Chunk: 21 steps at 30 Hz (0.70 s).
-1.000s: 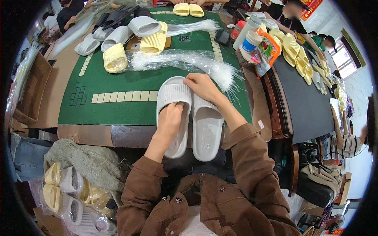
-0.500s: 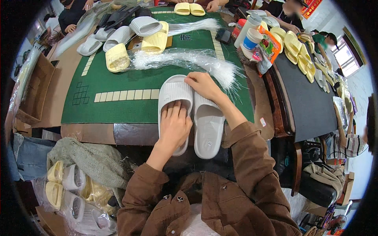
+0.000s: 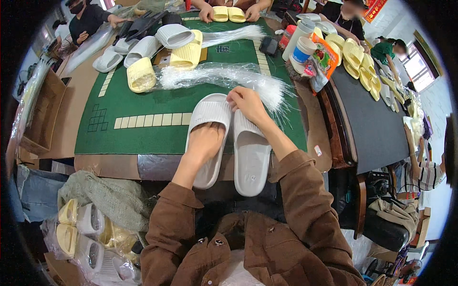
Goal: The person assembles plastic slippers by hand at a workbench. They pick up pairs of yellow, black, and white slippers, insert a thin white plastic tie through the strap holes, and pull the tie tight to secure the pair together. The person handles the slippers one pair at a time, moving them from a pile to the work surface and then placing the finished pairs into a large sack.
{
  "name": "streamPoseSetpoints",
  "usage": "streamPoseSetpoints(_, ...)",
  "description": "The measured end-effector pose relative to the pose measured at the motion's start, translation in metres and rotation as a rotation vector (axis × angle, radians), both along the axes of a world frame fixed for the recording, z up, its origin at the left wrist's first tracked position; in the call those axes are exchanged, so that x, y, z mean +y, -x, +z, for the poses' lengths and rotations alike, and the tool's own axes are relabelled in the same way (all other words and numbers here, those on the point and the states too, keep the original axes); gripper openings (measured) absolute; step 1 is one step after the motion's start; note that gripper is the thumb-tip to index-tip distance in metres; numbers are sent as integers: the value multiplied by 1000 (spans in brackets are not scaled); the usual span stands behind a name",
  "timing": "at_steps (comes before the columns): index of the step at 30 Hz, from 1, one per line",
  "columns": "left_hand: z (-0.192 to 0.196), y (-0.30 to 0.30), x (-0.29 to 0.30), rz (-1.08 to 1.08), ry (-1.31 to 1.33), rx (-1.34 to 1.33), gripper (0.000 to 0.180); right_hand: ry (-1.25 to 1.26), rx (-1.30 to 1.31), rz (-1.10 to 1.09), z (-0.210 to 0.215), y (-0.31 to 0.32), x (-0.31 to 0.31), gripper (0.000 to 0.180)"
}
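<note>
A pair of light grey slippers lies side by side in front of me, toes over the green mat and heels past the table's near edge. Into the left slipper [image 3: 208,106] goes my left hand [image 3: 205,142], its fingers hidden under the ribbed strap. My right hand [image 3: 246,102] is closed at the toe ends, fingertips bent together in the gap between the slippers; what they pinch is too small to make out. Its wrist passes over the right slipper [image 3: 252,159]. Beyond them, a bundle of clear plastic strands [image 3: 224,80] lies across the mat.
Yellow slippers [image 3: 141,75] and grey slippers [image 3: 109,59] stand across the mat [image 3: 157,105]. A paper cup [image 3: 302,50] and an orange packet [image 3: 327,59] are at the right. Bagged slippers [image 3: 90,238] sit low on the left. Co-workers sit around; one person's hands hold yellow slippers [image 3: 228,14] opposite.
My left hand has slid deeper into the left slipper, which has tilted, its heel swinging left. My right hand stays by the toes. Opposite, a person's hands have come onto the yellow pair.
</note>
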<state>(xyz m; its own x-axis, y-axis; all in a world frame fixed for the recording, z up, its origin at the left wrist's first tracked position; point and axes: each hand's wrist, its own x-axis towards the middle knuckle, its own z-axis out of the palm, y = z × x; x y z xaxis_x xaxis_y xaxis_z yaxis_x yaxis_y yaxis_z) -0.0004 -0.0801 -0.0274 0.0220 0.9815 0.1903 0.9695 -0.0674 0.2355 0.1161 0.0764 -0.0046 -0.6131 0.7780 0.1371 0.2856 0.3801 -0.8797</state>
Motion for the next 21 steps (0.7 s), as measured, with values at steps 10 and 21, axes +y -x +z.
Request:
streamPoseSetpoints(10, -15, -6, -5, 136, -152, -61, 29, -643, -250, 293, 2, 4, 18, 18)
streamPoseSetpoints(21, 12, -20, -26, 226, -21, -295, 27, -745, -442, 332, 17, 8, 21, 10)
